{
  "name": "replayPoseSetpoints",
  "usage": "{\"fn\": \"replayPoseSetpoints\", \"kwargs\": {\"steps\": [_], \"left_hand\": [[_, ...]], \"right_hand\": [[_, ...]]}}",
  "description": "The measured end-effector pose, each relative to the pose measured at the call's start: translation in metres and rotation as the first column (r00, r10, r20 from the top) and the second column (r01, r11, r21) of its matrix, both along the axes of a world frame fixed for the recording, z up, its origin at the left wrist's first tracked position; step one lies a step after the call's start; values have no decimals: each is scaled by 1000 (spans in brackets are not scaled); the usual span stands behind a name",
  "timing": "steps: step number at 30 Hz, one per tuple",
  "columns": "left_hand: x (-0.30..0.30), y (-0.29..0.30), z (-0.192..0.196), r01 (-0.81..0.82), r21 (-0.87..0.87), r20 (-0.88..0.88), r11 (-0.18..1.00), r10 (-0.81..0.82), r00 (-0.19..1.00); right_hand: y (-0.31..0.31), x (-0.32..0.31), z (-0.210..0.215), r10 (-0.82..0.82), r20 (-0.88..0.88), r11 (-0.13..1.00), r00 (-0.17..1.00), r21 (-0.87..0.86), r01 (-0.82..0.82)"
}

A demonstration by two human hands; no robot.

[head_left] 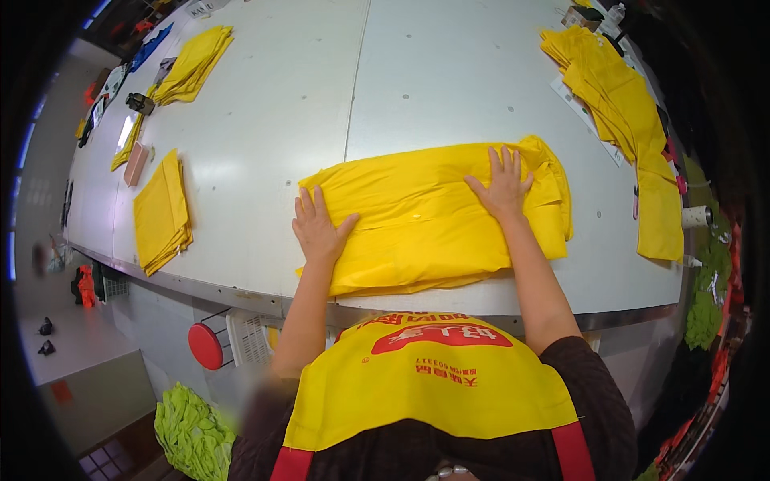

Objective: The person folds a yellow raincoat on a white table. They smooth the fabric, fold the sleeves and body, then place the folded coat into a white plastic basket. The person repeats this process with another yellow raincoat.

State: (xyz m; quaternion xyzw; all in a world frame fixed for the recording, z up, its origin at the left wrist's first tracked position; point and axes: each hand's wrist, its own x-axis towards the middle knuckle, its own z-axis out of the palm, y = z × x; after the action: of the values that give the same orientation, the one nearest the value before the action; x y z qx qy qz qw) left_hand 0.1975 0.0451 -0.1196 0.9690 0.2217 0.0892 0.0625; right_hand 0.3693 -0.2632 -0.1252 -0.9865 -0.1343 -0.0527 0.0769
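Gleaming table point(265, 120), yellow cloth point(417, 232), red stool point(205, 346)

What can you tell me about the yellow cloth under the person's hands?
The yellow cloth is a broad, bright piece or stack of thin-looking, slightly shiny fabric, lying flat and lengthwise on the pale table, close to its near edge. Creases run across it, the right end is bunched into loose folds, and layers show along the near side. A small pale spot sits near its middle. The left hand presses near its left end; the right hand rests spread toward the right.
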Motion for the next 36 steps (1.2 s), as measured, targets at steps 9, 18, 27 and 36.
{"fn": "replayPoseSetpoints", "kwargs": {"steps": [9, 18, 27, 36], "left_hand": [[-37, 28, 33, -266, -941, -196, 209, 303, 933], [-14, -2, 141, 163, -965, 133, -206, 155, 979], [98, -187, 131, 641, -535, 240, 551, -629, 740], [107, -208, 50, 694, -270, 41, 667, -712, 701]], "right_hand": [[12, -18, 39, 142, 82, 672, 986, 724, -157], [74, -97, -17, 340, -154, 249, 928, 966, 69], [52, -104, -16, 583, -285, -675, 761, 352, 648], [48, -86, -8, 440, -344, -802, 830, 265, 535]]}}
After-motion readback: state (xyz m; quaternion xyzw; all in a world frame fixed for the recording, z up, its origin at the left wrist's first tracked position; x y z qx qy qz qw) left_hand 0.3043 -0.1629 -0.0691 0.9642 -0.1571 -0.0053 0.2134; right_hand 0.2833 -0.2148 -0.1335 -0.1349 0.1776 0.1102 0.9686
